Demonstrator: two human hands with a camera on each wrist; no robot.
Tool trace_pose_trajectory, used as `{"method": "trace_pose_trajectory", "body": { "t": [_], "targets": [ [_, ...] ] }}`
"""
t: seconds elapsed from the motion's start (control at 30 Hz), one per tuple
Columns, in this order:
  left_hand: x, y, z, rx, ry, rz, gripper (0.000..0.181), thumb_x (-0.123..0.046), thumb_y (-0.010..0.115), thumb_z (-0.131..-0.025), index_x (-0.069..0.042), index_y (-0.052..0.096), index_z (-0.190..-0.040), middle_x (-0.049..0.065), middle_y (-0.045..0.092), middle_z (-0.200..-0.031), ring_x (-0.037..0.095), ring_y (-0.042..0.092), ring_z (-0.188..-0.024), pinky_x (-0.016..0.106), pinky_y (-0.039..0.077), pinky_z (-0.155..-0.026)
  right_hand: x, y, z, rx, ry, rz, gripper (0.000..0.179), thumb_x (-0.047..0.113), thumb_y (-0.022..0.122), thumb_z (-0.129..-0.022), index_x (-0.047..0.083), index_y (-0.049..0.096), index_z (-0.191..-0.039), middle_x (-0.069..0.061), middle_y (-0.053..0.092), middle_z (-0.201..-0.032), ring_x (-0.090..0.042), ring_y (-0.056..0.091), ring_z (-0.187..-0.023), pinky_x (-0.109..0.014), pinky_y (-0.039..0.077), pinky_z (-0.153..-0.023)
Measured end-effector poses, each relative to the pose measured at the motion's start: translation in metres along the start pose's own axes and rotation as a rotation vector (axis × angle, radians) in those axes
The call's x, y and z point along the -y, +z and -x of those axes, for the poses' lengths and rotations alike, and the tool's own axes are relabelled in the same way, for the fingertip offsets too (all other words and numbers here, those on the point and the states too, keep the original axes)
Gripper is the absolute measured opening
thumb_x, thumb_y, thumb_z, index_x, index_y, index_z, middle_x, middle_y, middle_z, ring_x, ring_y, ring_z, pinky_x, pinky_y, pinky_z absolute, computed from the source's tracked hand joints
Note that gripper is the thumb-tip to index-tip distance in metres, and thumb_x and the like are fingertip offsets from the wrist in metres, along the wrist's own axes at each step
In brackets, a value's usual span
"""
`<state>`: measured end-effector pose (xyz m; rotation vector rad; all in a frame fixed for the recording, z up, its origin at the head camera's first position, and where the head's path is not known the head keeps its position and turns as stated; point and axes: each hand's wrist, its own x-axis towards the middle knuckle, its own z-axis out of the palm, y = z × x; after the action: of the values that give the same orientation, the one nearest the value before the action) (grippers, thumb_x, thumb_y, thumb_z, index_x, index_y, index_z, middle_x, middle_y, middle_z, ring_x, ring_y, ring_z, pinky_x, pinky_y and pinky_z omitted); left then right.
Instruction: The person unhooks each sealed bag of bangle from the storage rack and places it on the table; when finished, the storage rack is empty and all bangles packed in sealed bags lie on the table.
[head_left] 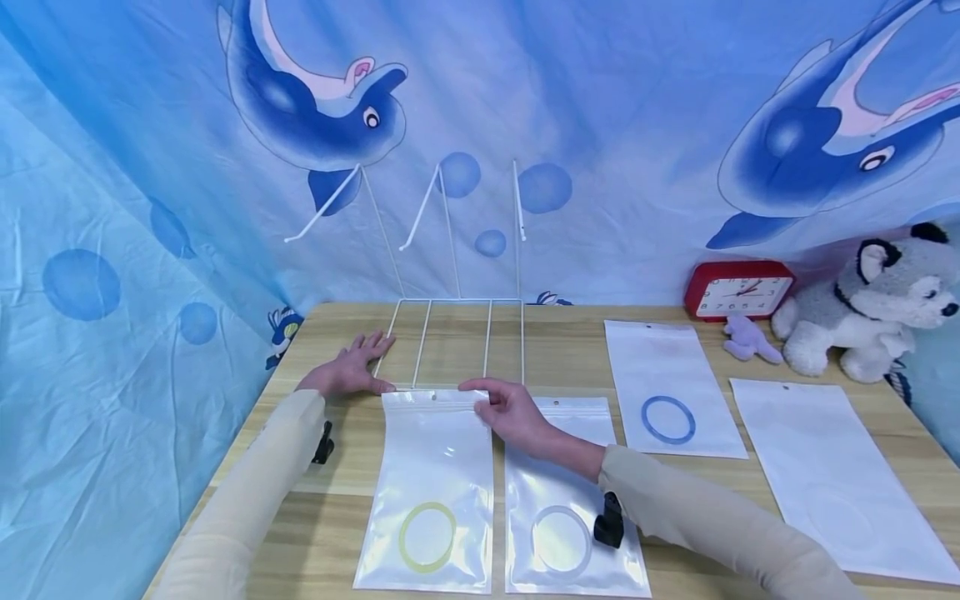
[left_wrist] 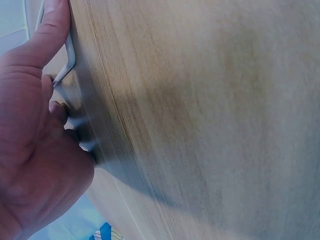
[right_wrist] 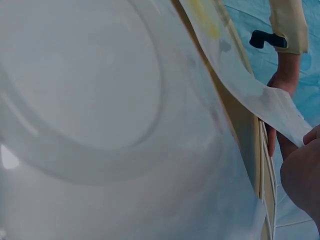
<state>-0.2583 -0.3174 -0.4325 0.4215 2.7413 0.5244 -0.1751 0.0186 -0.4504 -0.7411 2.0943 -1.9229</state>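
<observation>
My left hand (head_left: pixel 352 365) rests at the left front corner of a white wire rack (head_left: pixel 490 342), fingers spread over its side wire. In the left wrist view, the thumb (left_wrist: pixel 52 30) lies along the bent wire. With thumb and fingers, my right hand (head_left: pixel 513 417) pinches the top right corner of a white zip bag (head_left: pixel 435 450) bearing a yellow ring. That bag's upper edge, lifted in the right wrist view, lies just before the rack. Under my right forearm is another zip bag (head_left: pixel 558 487) with a pale ring, which fills much of the right wrist view.
Two more white bags lie on the right, one with a blue ring (head_left: pixel 667 419) and one pale bag (head_left: pixel 840 467). Behind them stand a red clock (head_left: pixel 738 290), a small purple toy (head_left: pixel 750 338) and a plush dog (head_left: pixel 862 304). A blue dolphin curtain (head_left: pixel 600 100) backs the wooden table (head_left: pixel 300 533).
</observation>
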Motion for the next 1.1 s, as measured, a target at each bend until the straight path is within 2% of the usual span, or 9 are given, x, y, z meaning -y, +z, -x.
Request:
{"method": "trace_pose_trajectory", "body": {
  "t": [0.13,0.3,0.4,0.53,0.6,0.7,0.93,1.1],
  "targets": [
    [0.002,0.001,0.0,-0.001,-0.003,0.011,0.109,-0.046,0.08,-0.082,-0.002,0.016,-0.159,0.028,-0.001,-0.162,0.053,-0.008,-0.145,0.071,-0.002,-0.111,-0.004,0.0,-0.002,0.003,-0.037,0.052,0.033,-0.01,0.056,-0.094,0.0,0.067,-0.124,0.006,0.029,-0.056,-0.006,0.028,-0.05,-0.019,0.025,-0.047],
    [0.002,0.002,0.0,-0.002,-0.004,0.02,0.11,-0.046,0.08,-0.082,-0.002,0.015,-0.159,0.028,-0.001,-0.163,0.053,-0.008,-0.145,0.072,-0.003,-0.11,-0.009,0.0,-0.004,-0.021,-0.153,0.177,0.032,-0.014,0.058,-0.09,-0.003,0.07,-0.117,0.007,0.031,-0.057,-0.002,0.027,-0.05,-0.018,0.026,-0.048],
    [0.002,0.002,0.0,0.001,-0.015,0.024,0.11,-0.046,0.08,-0.082,-0.003,0.015,-0.159,0.027,-0.001,-0.163,0.052,-0.009,-0.145,0.072,-0.003,-0.11,-0.012,-0.002,-0.006,-0.029,-0.226,0.284,0.033,-0.014,0.059,-0.088,-0.003,0.071,-0.116,0.003,0.042,-0.06,0.0,0.028,-0.049,-0.018,0.029,-0.047],
    [0.0,0.002,0.0,0.006,-0.027,0.017,0.11,-0.046,0.08,-0.082,-0.004,0.015,-0.16,0.026,-0.002,-0.163,0.051,-0.009,-0.146,0.072,-0.003,-0.11,-0.012,-0.008,-0.008,-0.016,-0.285,0.388,0.031,-0.011,0.062,-0.087,-0.005,0.07,-0.116,-0.009,0.063,-0.082,0.0,0.038,-0.051,-0.019,0.037,-0.048],
    [-0.001,0.001,0.0,0.009,-0.029,0.012,0.109,-0.046,0.08,-0.082,-0.004,0.015,-0.16,0.026,-0.001,-0.163,0.051,-0.008,-0.146,0.071,-0.003,-0.111,-0.013,-0.011,-0.01,-0.014,-0.313,0.433,0.029,-0.01,0.063,-0.086,-0.007,0.071,-0.114,-0.013,0.068,-0.093,-0.001,0.045,-0.057,-0.019,0.043,-0.052],
    [-0.002,0.001,0.001,0.013,-0.027,0.005,0.11,-0.047,0.079,-0.082,-0.003,0.014,-0.159,0.026,-0.001,-0.163,0.052,-0.008,-0.146,0.071,-0.002,-0.111,-0.016,-0.013,-0.012,-0.014,-0.345,0.498,0.026,-0.01,0.064,-0.084,-0.008,0.071,-0.109,-0.014,0.069,-0.095,-0.006,0.055,-0.069,-0.02,0.049,-0.059],
    [-0.003,0.0,0.002,0.011,-0.017,0.007,0.111,-0.047,0.079,-0.082,-0.002,0.014,-0.159,0.027,-0.001,-0.163,0.052,-0.008,-0.145,0.071,-0.002,-0.111,-0.016,-0.012,-0.017,0.021,-0.297,0.679,0.025,-0.006,0.068,-0.084,-0.002,0.074,-0.108,-0.013,0.068,-0.098,-0.026,0.061,-0.085,-0.035,0.053,-0.073],
    [-0.002,0.0,0.002,0.019,-0.019,0.015,0.11,-0.047,0.079,-0.083,-0.002,0.013,-0.159,0.027,-0.001,-0.163,0.052,-0.009,-0.145,0.07,-0.003,-0.111,-0.016,-0.011,-0.017,0.046,-0.28,0.79,0.024,0.0,0.072,-0.084,0.0,0.074,-0.108,-0.012,0.068,-0.101,-0.03,0.06,-0.093,-0.04,0.052,-0.081]
  ]
}}
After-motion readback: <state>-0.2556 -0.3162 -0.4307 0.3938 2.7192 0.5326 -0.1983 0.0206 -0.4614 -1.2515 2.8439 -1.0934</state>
